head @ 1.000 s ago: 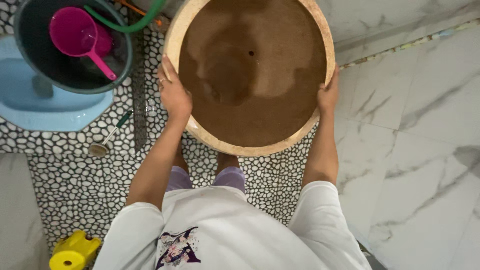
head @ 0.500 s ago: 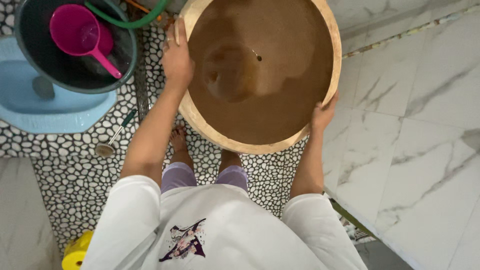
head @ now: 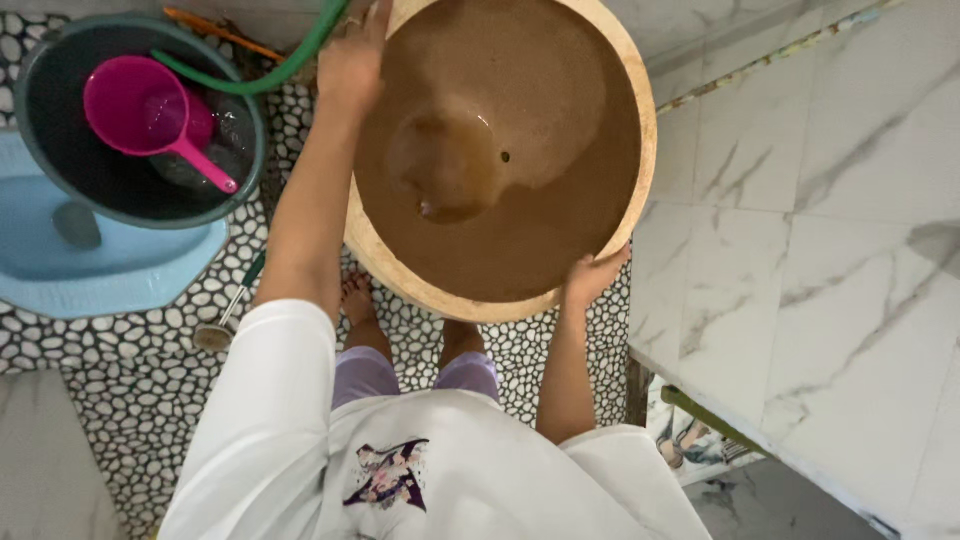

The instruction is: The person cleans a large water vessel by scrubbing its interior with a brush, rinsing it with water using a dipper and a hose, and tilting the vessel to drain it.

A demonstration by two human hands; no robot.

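I hold a large round bowl (head: 385,255) with a pale rim and a brown, wet inside, over a pebble floor (head: 150,390). A puddle of brown water sits left of the small hole in its middle. My left hand (head: 352,58) grips the rim at the far upper left. My right hand (head: 592,277) grips the near lower right rim from below. My bare feet show beneath the bowl.
A dark bucket (head: 35,70) with a pink scoop (head: 145,108) stands at the left, on a blue squat pan (head: 95,275). A green hose (head: 285,60) curves behind it. A small brush (head: 228,315) lies on the pebbles. Marble tiles (head: 800,230) rise at the right.
My left hand slid up the rim to the far side and my right hand moved down to the near side. The bowl turned and the water pooled.
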